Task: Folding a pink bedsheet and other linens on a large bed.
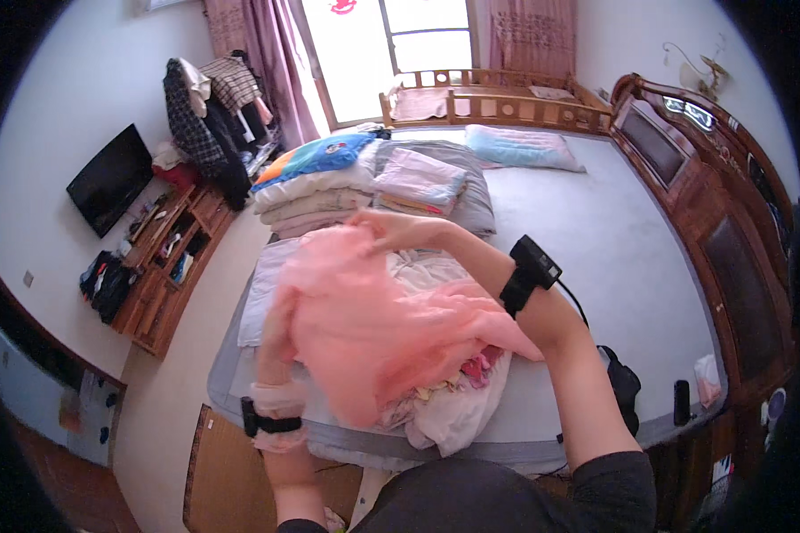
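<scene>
A pink garment (360, 313) of thin, soft cloth hangs spread out above the near part of the bed, its folds trailing to the right. My right hand (397, 230) pinches its upper edge, with the arm reaching across from the right. On the left side, my left hand (277, 326) is against the cloth and mostly covered by it; its fingers are hidden. Below the garment lies a heap of white bedding (463, 413), with a crumpled red and pink patterned cloth (481, 366) on it.
Folded quilts (313, 200) are stacked under a colourful pillow (327, 158). Beside them a folded pastel blanket (420, 176) rests on grey bedding (477, 193). A black bag (620, 390) and a dark cylinder (681, 402) are on the bed's right edge, near the wooden headboard (693, 200).
</scene>
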`<state>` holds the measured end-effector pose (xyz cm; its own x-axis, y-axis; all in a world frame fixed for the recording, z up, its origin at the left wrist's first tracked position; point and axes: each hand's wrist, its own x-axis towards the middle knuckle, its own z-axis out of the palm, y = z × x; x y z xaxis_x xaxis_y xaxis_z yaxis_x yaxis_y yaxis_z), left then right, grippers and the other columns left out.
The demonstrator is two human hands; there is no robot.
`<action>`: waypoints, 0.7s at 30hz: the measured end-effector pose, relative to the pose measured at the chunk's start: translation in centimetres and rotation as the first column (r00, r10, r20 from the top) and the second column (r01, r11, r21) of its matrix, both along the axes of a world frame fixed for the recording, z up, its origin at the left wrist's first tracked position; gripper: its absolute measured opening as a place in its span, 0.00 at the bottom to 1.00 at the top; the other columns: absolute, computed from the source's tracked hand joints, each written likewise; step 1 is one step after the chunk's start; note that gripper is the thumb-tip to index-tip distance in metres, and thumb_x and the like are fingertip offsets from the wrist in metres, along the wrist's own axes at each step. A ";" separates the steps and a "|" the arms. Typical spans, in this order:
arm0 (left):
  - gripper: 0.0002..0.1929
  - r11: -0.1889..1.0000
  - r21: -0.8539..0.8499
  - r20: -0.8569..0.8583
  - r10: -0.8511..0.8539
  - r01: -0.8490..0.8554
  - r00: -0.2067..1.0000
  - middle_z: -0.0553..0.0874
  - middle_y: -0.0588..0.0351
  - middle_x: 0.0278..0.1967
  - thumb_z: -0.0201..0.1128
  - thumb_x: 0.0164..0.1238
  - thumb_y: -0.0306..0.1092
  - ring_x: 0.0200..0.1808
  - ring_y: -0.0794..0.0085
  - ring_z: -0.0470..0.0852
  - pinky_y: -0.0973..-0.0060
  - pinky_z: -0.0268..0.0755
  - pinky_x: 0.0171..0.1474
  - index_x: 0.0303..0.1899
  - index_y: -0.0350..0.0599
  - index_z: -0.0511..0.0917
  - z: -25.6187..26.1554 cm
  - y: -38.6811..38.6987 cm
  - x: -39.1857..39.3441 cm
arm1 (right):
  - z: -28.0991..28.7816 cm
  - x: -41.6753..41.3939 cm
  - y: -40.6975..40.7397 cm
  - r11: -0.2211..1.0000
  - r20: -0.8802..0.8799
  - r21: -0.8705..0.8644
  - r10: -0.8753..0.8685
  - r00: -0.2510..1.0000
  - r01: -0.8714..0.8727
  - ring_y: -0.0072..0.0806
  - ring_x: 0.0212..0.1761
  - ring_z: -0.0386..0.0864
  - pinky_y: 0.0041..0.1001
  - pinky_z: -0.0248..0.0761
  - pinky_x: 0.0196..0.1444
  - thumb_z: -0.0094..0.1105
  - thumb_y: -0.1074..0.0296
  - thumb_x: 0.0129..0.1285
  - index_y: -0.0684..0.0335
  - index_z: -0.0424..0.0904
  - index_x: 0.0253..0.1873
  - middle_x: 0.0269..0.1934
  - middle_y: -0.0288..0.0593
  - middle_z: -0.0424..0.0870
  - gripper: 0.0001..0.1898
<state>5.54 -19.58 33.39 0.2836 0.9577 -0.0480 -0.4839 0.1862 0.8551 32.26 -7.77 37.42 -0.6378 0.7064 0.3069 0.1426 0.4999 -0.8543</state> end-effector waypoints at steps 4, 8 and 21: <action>0.22 0.953 0.188 0.074 0.229 -0.239 0.971 0.79 0.50 0.58 0.47 0.78 0.45 0.59 0.64 0.78 0.64 0.73 0.60 0.61 0.39 0.72 1.5 -2.7 -3.1 | -5.8 9.9 -0.1 0.955 0.110 -0.294 0.068 0.992 -0.033 0.26 0.55 0.75 0.29 0.72 0.57 0.63 0.56 0.67 0.59 0.64 0.69 0.54 0.41 0.77 0.30; 0.21 0.913 0.259 -0.036 0.334 -0.314 0.942 0.79 0.52 0.58 0.47 0.78 0.46 0.58 0.67 0.78 0.66 0.70 0.62 0.60 0.41 0.73 3.0 -3.9 -2.5 | -15.7 26.4 -3.9 0.669 0.232 -0.499 -0.510 0.828 0.551 0.24 0.47 0.79 0.28 0.75 0.47 0.63 0.54 0.66 0.57 0.75 0.59 0.45 0.38 0.82 0.21; 0.19 0.958 -0.037 -0.027 0.284 -0.285 0.959 0.83 0.52 0.53 0.45 0.79 0.46 0.54 0.63 0.81 0.65 0.76 0.58 0.53 0.42 0.77 -6.6 4.5 -15.0 | -33.4 36.6 -12.0 0.614 0.404 -0.398 -0.550 0.731 0.681 0.25 0.36 0.81 0.28 0.75 0.37 0.68 0.63 0.56 0.58 0.83 0.52 0.39 0.40 0.85 0.18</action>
